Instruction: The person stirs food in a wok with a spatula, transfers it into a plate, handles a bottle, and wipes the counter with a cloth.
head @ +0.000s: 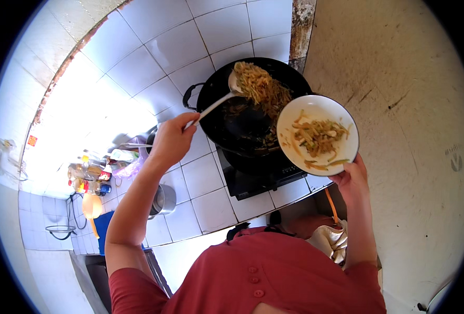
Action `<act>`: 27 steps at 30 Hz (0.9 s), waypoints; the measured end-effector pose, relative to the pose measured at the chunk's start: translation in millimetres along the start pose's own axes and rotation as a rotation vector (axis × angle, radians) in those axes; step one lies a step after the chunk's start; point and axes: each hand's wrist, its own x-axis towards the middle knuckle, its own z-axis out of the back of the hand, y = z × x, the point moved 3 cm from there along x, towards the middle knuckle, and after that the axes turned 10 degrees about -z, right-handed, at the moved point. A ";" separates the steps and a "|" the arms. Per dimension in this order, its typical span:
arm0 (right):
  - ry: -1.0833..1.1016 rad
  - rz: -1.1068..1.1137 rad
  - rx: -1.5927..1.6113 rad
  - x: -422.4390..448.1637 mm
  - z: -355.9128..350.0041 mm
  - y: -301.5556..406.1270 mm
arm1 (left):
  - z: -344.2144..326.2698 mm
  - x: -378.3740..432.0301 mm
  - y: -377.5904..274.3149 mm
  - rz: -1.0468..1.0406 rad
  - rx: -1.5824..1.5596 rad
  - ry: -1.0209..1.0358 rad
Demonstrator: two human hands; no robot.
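Observation:
My left hand (176, 137) grips the handle of a metal ladle or turner (216, 105). Its head is over a black wok (247, 119), under a heap of shredded cooked vegetables (261, 84) at the wok's far side. At the wok's right front rim, my right hand (350, 176) holds a white bowl (346, 117) by its near edge. A smaller portion of the shredded food (320, 137) lies in the bowl, which overlaps the wok in view. Beneath the wok sits a black electric cooktop (251, 182).
A metal pot (164, 199) stands on the white tiled counter (216, 208), left of the cooktop. Farther left are several bottles (92, 186), a purple plastic bag (132, 165) and an orange ladle-like item (92, 206). Tiled wall rises behind the wok; a bare wall (397, 98) stands close on the right.

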 end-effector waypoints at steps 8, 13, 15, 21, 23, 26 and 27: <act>0.090 -0.137 -0.029 90.5 -104.1 -20.4 | 54.4 -17.5 2.9 -0.122 0.025 -0.217; 0.206 -0.184 0.078 91.2 -122.1 -24.2 | 34.5 -31.6 -10.5 -0.455 0.638 -0.251; 0.212 -0.208 0.104 88.5 -122.1 -25.4 | 34.2 -34.2 -11.5 -0.533 0.759 -0.291; 0.277 -0.206 0.222 78.4 -109.1 -31.7 | 41.1 -26.0 -0.9 -0.479 0.577 -0.330; 0.289 -0.150 0.228 71.1 -96.2 -30.1 | 40.1 -14.4 7.5 -0.416 0.185 -0.353; 0.214 -0.140 0.138 54.2 -62.2 -22.9 | 36.1 10.8 29.5 -0.054 -0.061 -0.212; 0.216 -0.132 0.151 46.8 -49.4 -19.9 | 36.5 18.8 34.7 -0.011 0.003 -0.129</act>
